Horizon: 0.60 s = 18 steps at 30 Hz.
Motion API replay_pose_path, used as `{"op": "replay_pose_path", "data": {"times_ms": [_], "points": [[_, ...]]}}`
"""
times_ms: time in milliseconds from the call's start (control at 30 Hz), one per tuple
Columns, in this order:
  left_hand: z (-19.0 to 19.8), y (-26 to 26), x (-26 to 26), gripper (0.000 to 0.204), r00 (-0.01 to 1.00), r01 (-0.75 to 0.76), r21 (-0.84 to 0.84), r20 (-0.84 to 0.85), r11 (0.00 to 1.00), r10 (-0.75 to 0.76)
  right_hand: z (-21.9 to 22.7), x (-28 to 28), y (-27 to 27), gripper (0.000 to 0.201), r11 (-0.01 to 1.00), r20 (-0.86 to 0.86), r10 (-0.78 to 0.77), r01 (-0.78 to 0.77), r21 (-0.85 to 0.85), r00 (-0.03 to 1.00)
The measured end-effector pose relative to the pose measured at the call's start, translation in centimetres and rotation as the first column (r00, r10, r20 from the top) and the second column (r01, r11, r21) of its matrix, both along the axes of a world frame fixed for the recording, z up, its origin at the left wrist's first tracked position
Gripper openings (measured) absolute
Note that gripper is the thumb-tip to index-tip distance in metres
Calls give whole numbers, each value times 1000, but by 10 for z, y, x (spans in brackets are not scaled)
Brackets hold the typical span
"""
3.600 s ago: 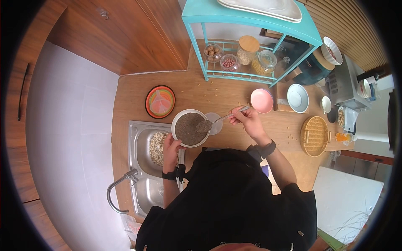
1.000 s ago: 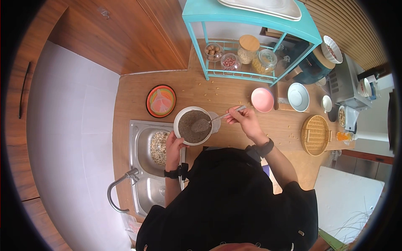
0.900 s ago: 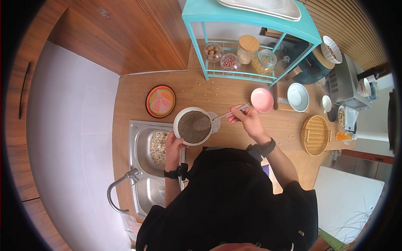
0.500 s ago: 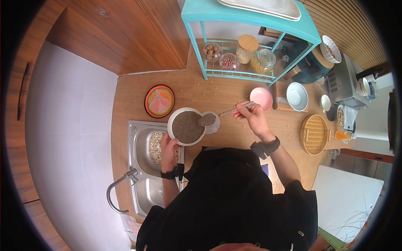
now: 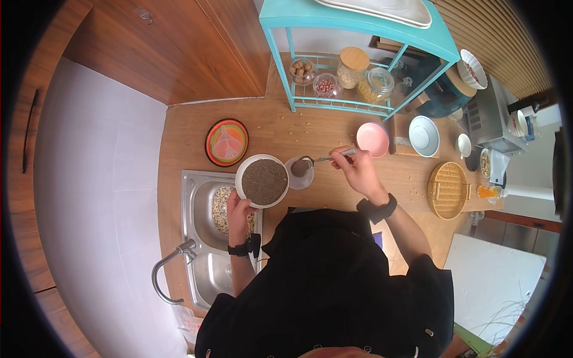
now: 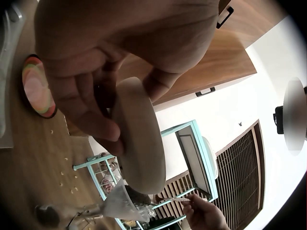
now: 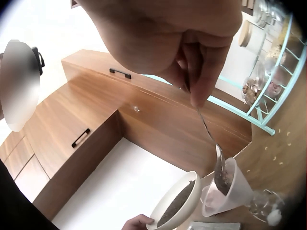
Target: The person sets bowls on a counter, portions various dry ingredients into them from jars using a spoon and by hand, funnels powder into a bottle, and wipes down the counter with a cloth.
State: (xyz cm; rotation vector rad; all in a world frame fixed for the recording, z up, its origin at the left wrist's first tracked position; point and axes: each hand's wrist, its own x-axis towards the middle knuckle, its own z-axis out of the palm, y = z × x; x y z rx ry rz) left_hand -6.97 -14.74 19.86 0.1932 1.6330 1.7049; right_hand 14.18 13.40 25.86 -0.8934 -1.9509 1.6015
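My left hand (image 5: 240, 216) grips the near-left rim of a white bowl (image 6: 141, 143), thumb inside the rim and fingers underneath. Dark grey-brown, coarse powder (image 5: 264, 182) fills much of the bowl. With thumb and fingers, my right hand (image 5: 358, 173) pinches the handle of a metal spoon (image 7: 219, 160). The spoon's head tips down inside the mouth of a translucent white funnel (image 7: 242, 194), and dark powder shows on it. Below the funnel is a clear glass vessel (image 7: 265, 203) on the counter. The bowl is held close beside the funnel, left of it in the head view.
A steel sink (image 5: 200, 206) holding mixed pale grains lies beneath my left hand. Nested coloured plates (image 5: 210, 149) sit behind it. A turquoise rack (image 5: 358, 25) with jars stands at the back. Pink bowl (image 5: 372, 141), pale blue bowl (image 5: 424, 137) and wicker tray (image 5: 447, 191) are rightward.
The spoon has come out of the bowl with powder, moved right over the funnel and tipped into it. The bowl has shifted slightly left, uncovering more of the funnel.
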Motion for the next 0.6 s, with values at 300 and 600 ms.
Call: {"op": "replay_pose_path", "data": {"times_ms": [300, 600], "points": [[-4, 2, -1, 35, 999, 38, 26, 13, 999, -39, 28, -3, -13, 12, 883, -130, 182, -104, 458, 975], [15, 21, 9, 40, 995, 24, 58, 90, 998, -29, -10, -10, -31, 20, 987, -136, 156, -151, 46, 978]]}}
